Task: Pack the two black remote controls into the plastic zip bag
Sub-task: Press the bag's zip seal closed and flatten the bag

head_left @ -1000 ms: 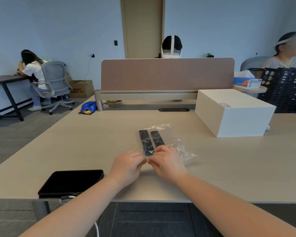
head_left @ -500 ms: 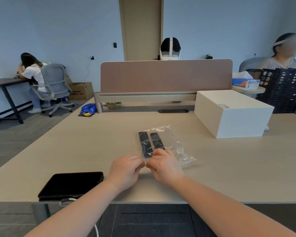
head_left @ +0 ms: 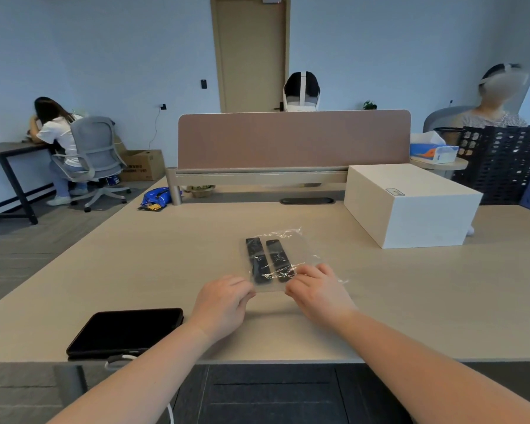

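Hands have drawn apart along the near edge of the plastic zip bag (head_left: 283,261): half a second ago and a second ago they met thumb to thumb at its middle, and now the left hand (head_left: 222,302) pinches the corner at 7 o'clock of the bag while the right hand (head_left: 317,290) presses the edge toward 5 o'clock. Each grip is closed lightly on thin plastic, thumb and fingertips together on the left; the right thumb is hidden under the hand, so how firmly it holds cannot be told. Both black remote controls, the left remote (head_left: 256,260) and the right remote (head_left: 278,259), lie side by side inside the bag, lengthwise toward 12 o'clock, flat on the tabletop (head_left: 153,264).

That spreading motion reads as a run along the zip strip from the centre outward, so packing looks done and sealing is likely the step in hand. Whether the strip has closed fully cannot be seen; glare hides it. A black tablet (head_left: 124,330) sits at 8 o'clock, a white box (head_left: 410,206) at 2 o'clock, both well apart from the bag.
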Motion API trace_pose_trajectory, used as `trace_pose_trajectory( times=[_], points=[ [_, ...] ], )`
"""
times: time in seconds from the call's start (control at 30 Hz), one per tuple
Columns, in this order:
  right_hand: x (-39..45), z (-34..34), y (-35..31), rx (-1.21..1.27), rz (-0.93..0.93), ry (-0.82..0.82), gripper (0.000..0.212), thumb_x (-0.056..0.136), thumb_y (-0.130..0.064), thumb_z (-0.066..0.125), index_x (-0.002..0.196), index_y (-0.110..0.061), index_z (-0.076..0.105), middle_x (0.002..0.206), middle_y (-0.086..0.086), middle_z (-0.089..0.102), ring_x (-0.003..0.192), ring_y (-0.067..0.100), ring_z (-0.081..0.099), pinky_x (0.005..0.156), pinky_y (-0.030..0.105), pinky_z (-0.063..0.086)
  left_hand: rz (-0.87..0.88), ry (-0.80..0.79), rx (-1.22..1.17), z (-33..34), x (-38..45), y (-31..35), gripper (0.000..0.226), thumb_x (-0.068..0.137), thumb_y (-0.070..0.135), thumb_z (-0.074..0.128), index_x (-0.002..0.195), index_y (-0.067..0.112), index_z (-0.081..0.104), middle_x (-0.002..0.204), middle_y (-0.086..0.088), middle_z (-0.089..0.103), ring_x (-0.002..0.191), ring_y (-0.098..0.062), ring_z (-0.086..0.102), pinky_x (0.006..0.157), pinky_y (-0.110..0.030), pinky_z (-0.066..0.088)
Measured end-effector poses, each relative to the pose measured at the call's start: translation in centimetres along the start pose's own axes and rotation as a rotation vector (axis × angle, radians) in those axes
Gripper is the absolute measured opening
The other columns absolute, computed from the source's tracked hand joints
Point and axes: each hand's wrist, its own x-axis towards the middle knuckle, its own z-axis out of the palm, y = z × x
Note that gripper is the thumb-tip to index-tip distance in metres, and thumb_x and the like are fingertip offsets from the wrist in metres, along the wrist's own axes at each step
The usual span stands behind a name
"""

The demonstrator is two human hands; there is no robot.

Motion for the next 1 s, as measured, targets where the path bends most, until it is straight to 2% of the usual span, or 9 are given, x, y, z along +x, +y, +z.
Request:
trace_pose_trajectory(
  times=[0.07,0.17,0.27,0.33,0.4,0.53,0.63,0.83,1.0],
  points=[
    [-0.3,-0.2,0.6,-0.014,0.018,0.012,0.016,0.082,-0.02,0.057,0.066,-0.021,0.061,0.067,-0.009,0.067,0.083,0.018,0.059,0.063,0.03,0.031,-0.008,0.01,0.011,-0.1,0.1,-0.1,0.028,0.082,0.029,0.041,0.067,0.021,0.064,0.062,0.008,0.064,0.057,-0.017,0.06,0.043,-0.019,0.039],
    [-1.0,-0.7,1.8,-0.03,0.083,-0.039,0.027,0.083,-0.031,0.046,0.063,-0.021,0.061,0.062,-0.01,0.066,0.082,0.016,0.053,0.064,0.029,0.026,-0.015,0.006,0.014,0.0,-0.1,-0.7,0.03,0.082,0.029,0.041,0.066,0.019,0.064,0.06,0.006,0.062,0.056,-0.019,0.059,0.041,-0.022,0.041],
    [-1.5,-0.8,2.3,0.027,0.181,-0.119,0.027,0.08,-0.032,0.05,0.059,-0.019,0.061,0.056,-0.008,0.066,0.074,0.018,0.063,0.066,0.026,0.026,0.014,-0.026,0.0,0.3,-0.4,-0.5,0.03,0.083,0.03,0.042,0.066,0.018,0.063,0.06,0.005,0.061,0.056,-0.02,0.058,0.039,-0.024,0.044],
    [-1.6,-0.6,2.4,0.124,0.211,-0.178,0.018,0.085,-0.026,0.059,0.073,-0.015,0.066,0.071,-0.001,0.071,0.088,0.021,0.063,0.075,0.028,0.032,0.024,-0.039,-0.002,0.4,-0.3,-0.5,0.03,0.083,0.03,0.042,0.067,0.018,0.064,0.059,0.005,0.06,0.055,-0.02,0.058,0.038,-0.023,0.043],
    [-1.6,-0.5,2.5,0.189,0.254,-0.215,0.017,0.089,-0.029,0.059,0.089,-0.014,0.066,0.09,0.004,0.071,0.101,0.02,0.054,0.083,0.03,0.034,0.041,-0.047,0.001,0.3,-0.4,-0.6,0.03,0.083,0.03,0.042,0.068,0.019,0.065,0.058,0.006,0.06,0.055,-0.019,0.057,0.038,-0.022,0.043],
    [-1.3,-0.6,2.4,0.301,0.329,-0.274,0.018,0.086,-0.032,0.064,0.091,-0.014,0.066,0.094,0.005,0.069,0.1,0.017,0.051,0.079,0.024,0.036,0.091,-0.083,0.014,0.1,-0.7,-0.8,0.031,0.085,0.03,0.041,0.067,0.018,0.064,0.059,0.005,0.06,0.055,-0.018,0.056,0.04,-0.021,0.04],
    [-1.2,-0.6,2.2,0.318,0.307,-0.298,0.017,0.087,-0.03,0.063,0.096,-0.017,0.071,0.096,0.001,0.071,0.098,0.016,0.051,0.08,0.023,0.039,0.123,-0.111,0.042,0.2,-1.1,-0.9,0.034,0.085,0.029,0.04,0.064,0.017,0.062,0.06,0.005,0.06,0.056,-0.018,0.057,0.038,-0.024,0.043],
    [-1.5,-0.8,1.8,0.288,0.25,-0.291,0.018,0.087,-0.033,0.062,0.09,-0.02,0.075,0.091,-0.003,0.073,0.098,0.017,0.051,0.084,0.03,0.042,0.128,-0.157,0.071,0.1,-1.7,-1.3,0.03,0.082,0.026,0.041,0.064,0.02,0.064,0.062,0.006,0.062,0.059,-0.018,0.059,0.039,-0.027,0.046],
    [-2.1,-1.1,2.3,0.249,0.189,-0.26,0.018,0.09,-0.028,0.057,0.091,-0.019,0.074,0.092,-0.003,0.073,0.1,0.018,0.052,0.074,0.025,0.027,0.12,-0.152,0.058,-0.1,-1.3,-1.2,0.028,0.082,0.027,0.042,0.064,0.021,0.062,0.062,0.007,0.062,0.059,-0.018,0.059,0.039,-0.026,0.046]
  ],
)
